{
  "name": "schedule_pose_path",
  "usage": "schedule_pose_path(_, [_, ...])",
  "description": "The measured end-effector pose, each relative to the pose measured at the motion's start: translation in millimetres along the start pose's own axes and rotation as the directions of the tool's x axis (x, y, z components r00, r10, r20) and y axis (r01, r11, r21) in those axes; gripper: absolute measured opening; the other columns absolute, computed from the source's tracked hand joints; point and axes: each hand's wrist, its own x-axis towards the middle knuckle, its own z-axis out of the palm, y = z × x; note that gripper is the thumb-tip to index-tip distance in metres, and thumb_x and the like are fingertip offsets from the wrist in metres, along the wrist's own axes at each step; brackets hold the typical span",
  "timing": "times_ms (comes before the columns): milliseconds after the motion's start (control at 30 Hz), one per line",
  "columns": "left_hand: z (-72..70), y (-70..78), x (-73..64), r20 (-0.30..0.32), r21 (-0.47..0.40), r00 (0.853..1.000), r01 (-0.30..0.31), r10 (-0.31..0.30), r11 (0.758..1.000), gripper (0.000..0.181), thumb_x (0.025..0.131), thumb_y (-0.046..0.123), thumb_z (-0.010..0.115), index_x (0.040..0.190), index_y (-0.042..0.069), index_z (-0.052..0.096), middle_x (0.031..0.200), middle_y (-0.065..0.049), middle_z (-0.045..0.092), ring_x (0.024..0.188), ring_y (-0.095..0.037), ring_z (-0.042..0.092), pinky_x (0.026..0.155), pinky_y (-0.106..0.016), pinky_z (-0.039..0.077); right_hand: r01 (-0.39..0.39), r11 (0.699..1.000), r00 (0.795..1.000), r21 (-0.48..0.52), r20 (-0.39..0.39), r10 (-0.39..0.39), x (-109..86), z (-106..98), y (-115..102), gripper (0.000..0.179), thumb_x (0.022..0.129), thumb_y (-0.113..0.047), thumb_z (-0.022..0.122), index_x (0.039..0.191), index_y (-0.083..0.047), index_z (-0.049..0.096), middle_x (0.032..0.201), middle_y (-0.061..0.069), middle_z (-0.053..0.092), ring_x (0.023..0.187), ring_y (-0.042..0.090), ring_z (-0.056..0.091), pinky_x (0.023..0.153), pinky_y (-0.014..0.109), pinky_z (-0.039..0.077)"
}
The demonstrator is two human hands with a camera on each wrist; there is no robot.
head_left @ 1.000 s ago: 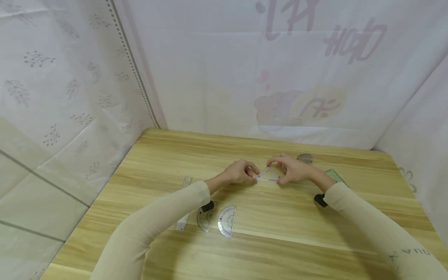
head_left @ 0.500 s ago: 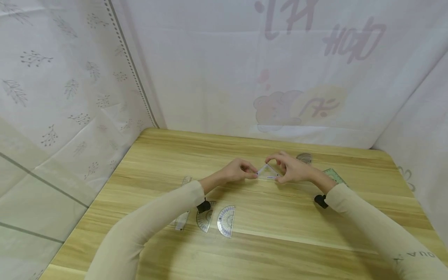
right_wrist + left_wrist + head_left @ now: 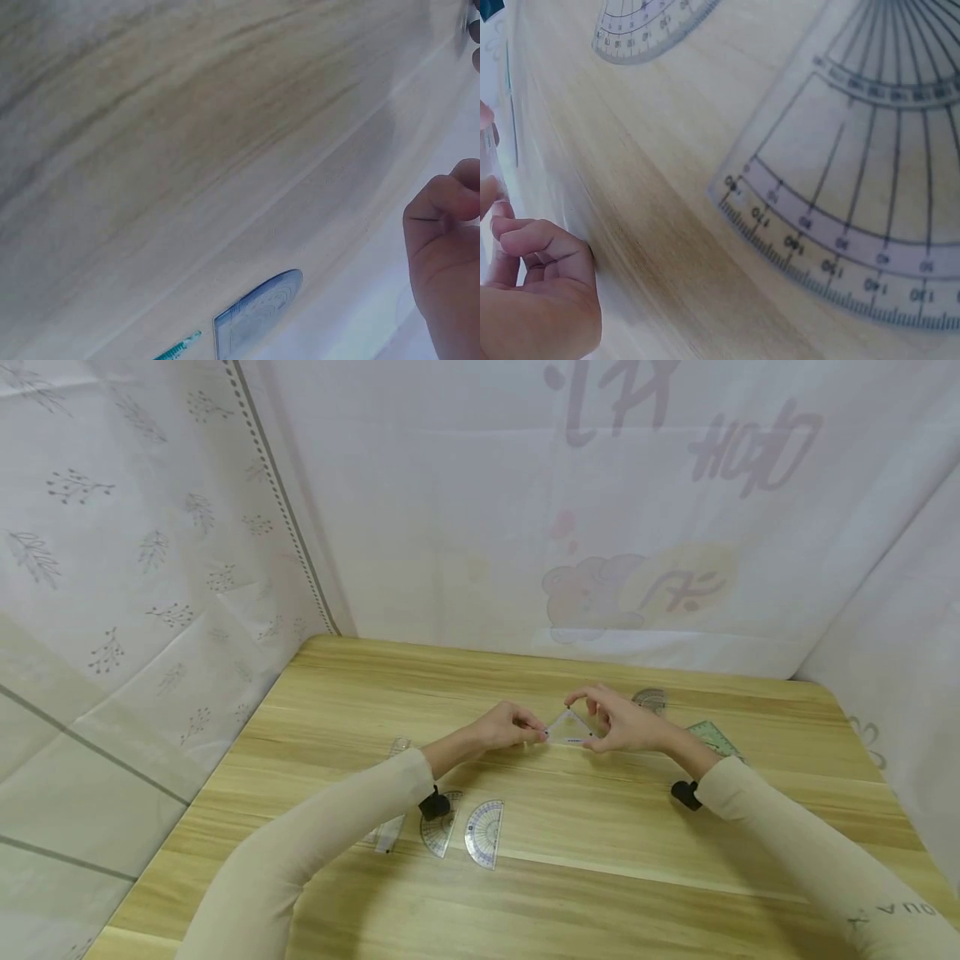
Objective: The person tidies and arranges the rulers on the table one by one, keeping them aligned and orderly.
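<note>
Below, a wood-grain table stretches out; over its far half, the right hand grips two corners of a clear triangular set square, the left hand pinching its third; beyond the right hand lies a partly hidden protractor.

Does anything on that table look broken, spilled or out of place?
Nothing stands out. The clear triangle held between left hand and right hand looks whole, and the two near protractors lie flat with no visible crack. The green drafting tool sits aslant, partly hidden by the right arm, so I can't judge all of it.
</note>
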Motion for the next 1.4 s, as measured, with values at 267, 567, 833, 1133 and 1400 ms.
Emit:
schedule_pose_path(267, [-5.3, -0.2, -2.0, -0.003, -0.002, 0.999, -0.048, 0.048, 0.999, 0.015, 0.096, 0.016, 0.074, 0.106, 0.005, 0.077, 0.107, -0.002, 0.068, 0.098, -0.019, 0.056, 0.082, -0.032, 0.045, 0.036, 0.994, 0.999, 0.099, -0.009, -0.035, -2.7, 1, 4, 0.005, 0.093, -0.009, 0.076, 0.095, -0.005, 0.074, 0.085, 0.011, 0.049, 0.062, 0.017, 0.038, 0.059, 0.03, 0.038])
schedule_pose_path(567, [-7.9, 5.5, -9.2, -0.004, -0.003, 0.998, -0.067, 0.067, 0.998, 0.014, 0.096, 0.017, 0.073, 0.104, 0.006, 0.077, 0.105, -0.001, 0.069, 0.096, -0.019, 0.056, 0.08, -0.033, 0.046, 0.056, 0.96, 0.998, 0.274, -0.049, -0.044, -10.1, -3, 0, 0.009, 0.094, -0.005, 0.073, 0.098, 0.002, 0.076, 0.086, 0.013, 0.055, 0.072, 0.021, 0.039, 0.064, 0.031, 0.037])
schedule_pose_path(833, [-8.5, 8.5, -17.7, -0.029, 0.019, 0.993, -0.118, 0.119, 0.993, 0.015, 0.094, 0.016, 0.076, 0.103, 0.005, 0.078, 0.096, 0.0, 0.069, 0.084, -0.015, 0.052, 0.069, -0.027, 0.04, 0.017, 0.933, 0.998, 0.36, -0.059, 0.005, -14.8, 1, -2, 0.014, 0.096, -0.006, 0.072, 0.099, 0.007, 0.073, 0.088, 0.013, 0.061, 0.068, 0.016, 0.043, 0.058, 0.029, 0.04])
schedule_pose_path(1133, [-7.6, 7.4, -28.1, -0.052, -0.004, 0.988, -0.147, 0.146, 0.989, 0.013, 0.092, 0.016, 0.077, 0.101, 0.006, 0.078, 0.091, -0.001, 0.066, 0.079, -0.014, 0.05, 0.068, -0.026, 0.04, -0.01, 0.913, 0.995, 0.407, -0.085, 0.049, -22.1, 9, -18, 0.014, 0.097, -0.005, 0.07, 0.099, 0.008, 0.073, 0.076, 0.016, 0.054, 0.055, 0.013, 0.031, 0.052, 0.026, 0.032])
schedule_pose_path(1400, [-6.0, 8.9, -35.6, -0.038, -0.012, 0.991, -0.131, 0.131, 0.991, 0.013, 0.092, 0.017, 0.077, 0.099, 0.006, 0.078, 0.09, 0.0, 0.066, 0.072, -0.012, 0.046, 0.064, -0.026, 0.036, 0.0, 0.899, 0.995, 0.438, -0.087, 0.042, -30.6, 14, -24, 0.015, 0.097, -0.004, 0.07, 0.1, 0.011, 0.071, 0.084, 0.016, 0.059, 0.057, 0.013, 0.033, 0.052, 0.026, 0.031])
